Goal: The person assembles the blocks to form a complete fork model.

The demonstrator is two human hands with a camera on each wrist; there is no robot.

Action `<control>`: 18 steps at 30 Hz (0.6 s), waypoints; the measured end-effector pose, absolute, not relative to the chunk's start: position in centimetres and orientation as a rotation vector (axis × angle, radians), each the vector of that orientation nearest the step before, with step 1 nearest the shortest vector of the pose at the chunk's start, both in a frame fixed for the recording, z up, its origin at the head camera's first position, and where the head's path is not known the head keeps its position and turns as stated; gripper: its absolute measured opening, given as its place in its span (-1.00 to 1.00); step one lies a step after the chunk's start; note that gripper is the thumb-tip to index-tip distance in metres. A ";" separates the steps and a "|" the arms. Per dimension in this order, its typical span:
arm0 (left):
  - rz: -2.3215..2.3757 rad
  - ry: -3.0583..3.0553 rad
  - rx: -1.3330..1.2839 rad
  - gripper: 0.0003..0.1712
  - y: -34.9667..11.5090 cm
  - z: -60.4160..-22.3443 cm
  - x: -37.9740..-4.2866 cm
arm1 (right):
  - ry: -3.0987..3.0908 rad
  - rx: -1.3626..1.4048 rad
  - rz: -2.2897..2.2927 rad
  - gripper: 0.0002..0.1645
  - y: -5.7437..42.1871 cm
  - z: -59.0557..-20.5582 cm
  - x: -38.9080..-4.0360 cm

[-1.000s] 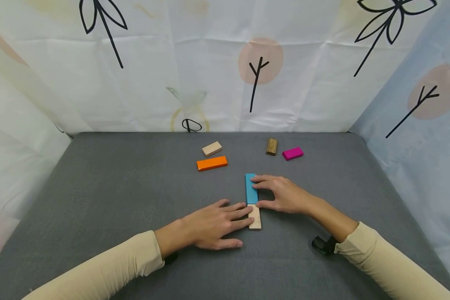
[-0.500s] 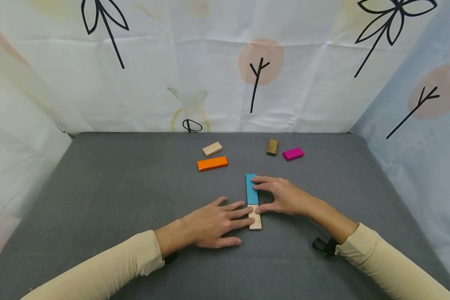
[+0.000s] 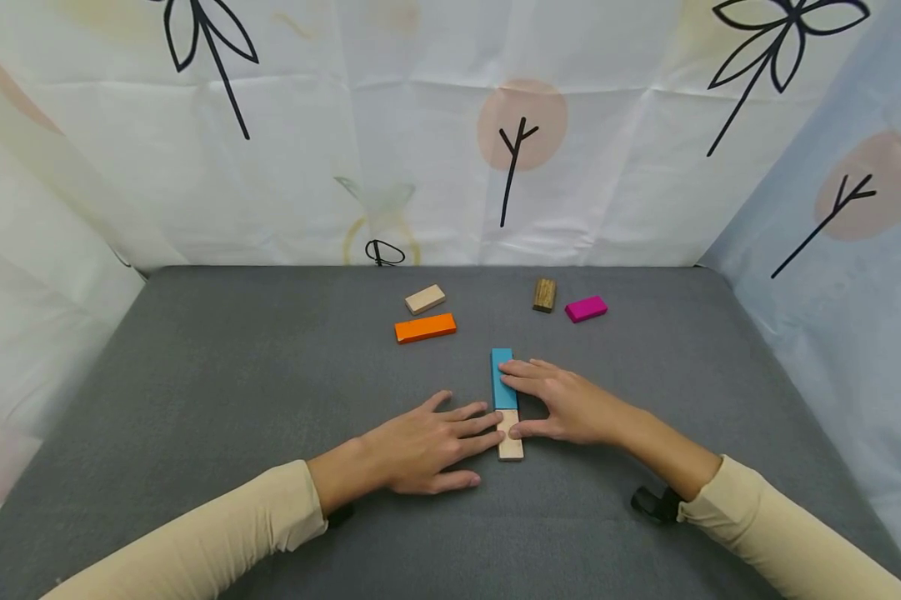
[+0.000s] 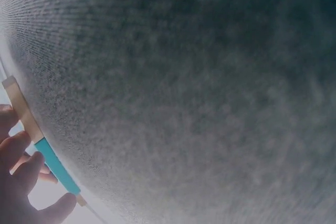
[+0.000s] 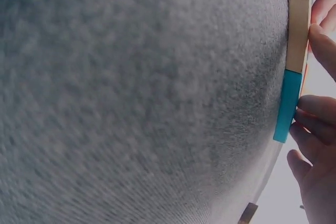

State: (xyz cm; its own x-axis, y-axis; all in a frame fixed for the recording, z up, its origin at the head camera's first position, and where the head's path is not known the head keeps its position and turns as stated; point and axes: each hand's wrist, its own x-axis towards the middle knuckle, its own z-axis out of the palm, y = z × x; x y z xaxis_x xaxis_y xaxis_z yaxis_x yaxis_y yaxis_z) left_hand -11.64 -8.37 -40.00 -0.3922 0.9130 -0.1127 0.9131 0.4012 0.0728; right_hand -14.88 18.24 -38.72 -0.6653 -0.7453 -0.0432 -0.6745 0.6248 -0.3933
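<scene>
A blue wooden block (image 3: 502,396) and a plain light wooden block (image 3: 510,452) lie flat, end to end in one line, on the grey cloth. My left hand (image 3: 437,447) is spread beside the plain block, and two fingertips touch its left side or top. From the other side, my right hand (image 3: 573,406) rests its fingertips on the blue block and its thumb on the plain one. The right wrist view shows the plain block (image 5: 298,30) and blue block (image 5: 289,106) meeting at their ends, with fingertips along the far side.
Farther back on the grey table (image 3: 255,367) lie an orange block (image 3: 425,327), another plain block (image 3: 424,299), a dark brown block (image 3: 544,295) and a magenta block (image 3: 586,309). A patterned white curtain (image 3: 420,125) stands behind the table.
My right hand has slid a little toward me, its thumb now on the plain block. My left hand has shifted slightly left. Both blocks look unmoved.
</scene>
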 end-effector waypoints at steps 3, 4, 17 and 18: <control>-0.003 2.510 1.646 -0.27 -8.4 -40.0 -11.7 | 2.639 -1.147 -0.513 -0.13 18.1 -38.6 -14.9; -0.002 2.509 1.645 -0.27 -8.4 -40.1 -11.7 | 2.639 -1.146 -0.511 -0.14 18.1 -38.6 -15.0; 0.015 2.510 1.639 -0.29 -8.4 -40.2 -11.7 | 2.653 -1.160 -0.495 -0.16 18.0 -38.8 -15.1; 0.021 2.506 1.637 -0.28 -8.5 -40.2 -11.7 | 2.650 -1.161 -0.499 -0.16 18.0 -38.8 -15.1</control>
